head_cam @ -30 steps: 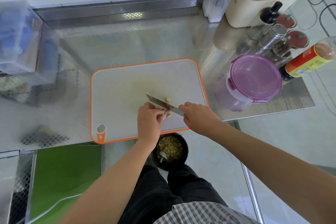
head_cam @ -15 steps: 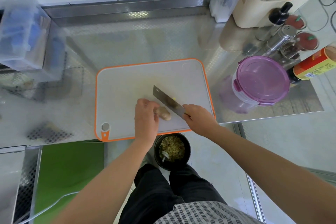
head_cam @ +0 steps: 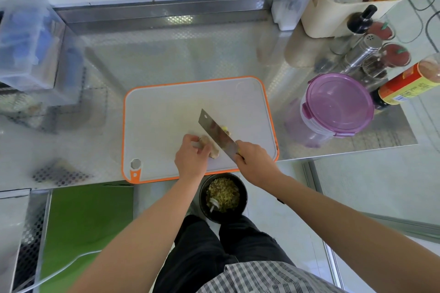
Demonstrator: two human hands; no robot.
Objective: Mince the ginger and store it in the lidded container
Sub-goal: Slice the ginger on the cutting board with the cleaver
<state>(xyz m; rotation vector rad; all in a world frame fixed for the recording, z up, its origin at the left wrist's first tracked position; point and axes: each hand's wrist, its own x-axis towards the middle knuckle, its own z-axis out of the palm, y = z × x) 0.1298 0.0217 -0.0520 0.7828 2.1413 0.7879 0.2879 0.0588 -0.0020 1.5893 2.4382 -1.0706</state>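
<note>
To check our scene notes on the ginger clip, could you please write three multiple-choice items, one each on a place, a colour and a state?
1. Relative to the board, the container stands: A on it; B to its left; C to its right.
2. The board's rim is: A orange; B green; C blue.
3. The right hand: A is empty; B grips the knife; C rests flat on the board.

Answers:
1 C: it sits past the board's right edge.
2 A: an orange band runs round the white board.
3 B: its fingers curl round the knife's handle, with the blade at the ginger.
</note>
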